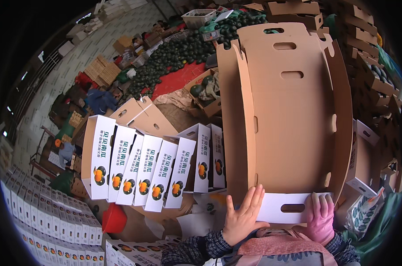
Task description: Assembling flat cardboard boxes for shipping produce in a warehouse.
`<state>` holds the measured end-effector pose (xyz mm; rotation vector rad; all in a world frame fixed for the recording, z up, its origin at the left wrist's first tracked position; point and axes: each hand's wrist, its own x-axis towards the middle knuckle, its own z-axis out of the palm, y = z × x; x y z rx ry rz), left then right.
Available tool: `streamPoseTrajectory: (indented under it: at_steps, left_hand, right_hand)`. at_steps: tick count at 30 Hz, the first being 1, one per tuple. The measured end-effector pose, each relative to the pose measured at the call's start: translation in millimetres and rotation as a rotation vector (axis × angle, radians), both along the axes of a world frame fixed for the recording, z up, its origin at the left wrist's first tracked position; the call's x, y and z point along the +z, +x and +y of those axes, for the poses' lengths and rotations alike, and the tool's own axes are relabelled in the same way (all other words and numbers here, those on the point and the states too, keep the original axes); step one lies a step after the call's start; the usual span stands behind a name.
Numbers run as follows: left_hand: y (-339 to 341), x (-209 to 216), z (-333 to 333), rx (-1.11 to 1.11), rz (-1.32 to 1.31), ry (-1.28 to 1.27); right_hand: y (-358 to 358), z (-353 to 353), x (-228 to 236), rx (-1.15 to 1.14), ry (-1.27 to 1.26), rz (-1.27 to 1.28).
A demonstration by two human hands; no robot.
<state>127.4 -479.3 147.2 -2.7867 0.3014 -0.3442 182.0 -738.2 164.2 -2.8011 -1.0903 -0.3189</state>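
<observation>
Right in front of me lies a large, partly folded cardboard box [289, 119], brown inside, with its long side walls standing up and its far end flap lying out. Its near end panel [271, 208] is white and has an oval handle hole. My left hand [245, 217] is bare, its fingers stretched out and together against the near left corner. At the near right corner, my right hand [320, 219] wears a pink glove. The fingers of that hand are bent over the top edge of the white panel.
White folded cartons [141, 170] printed with pumpkins stand in a row at the left. Beyond are a red bucket [114, 218], stacked cartons [54, 221] and a big heap of dark green squashes [183, 57]. Brown boxes [365, 44] pile up at the right. Other people [101, 101] work far left.
</observation>
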Motion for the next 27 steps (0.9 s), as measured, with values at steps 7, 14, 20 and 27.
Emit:
streamPoseTrajectory:
  at_steps: [7, 14, 20, 27]
  left_hand:
    - [0, -63, -10, -0.574, 0.644, -0.203]
    - [81, 72, 26, -0.718, 0.844, -1.185]
    - [181, 47, 102, -0.147, -0.127, -1.382]
    - [196, 46, 95, -0.450, 0.129, -1.355]
  right_hand:
    - [19, 4, -17, 0.352, -0.326, 0.634]
    - [90, -71, 56, 0.521, 0.759, 0.850]
    - [224, -51, 34, 0.115, 1.195, 0.466]
    - [223, -28, 4, 0.145, 1.308, 0.418]
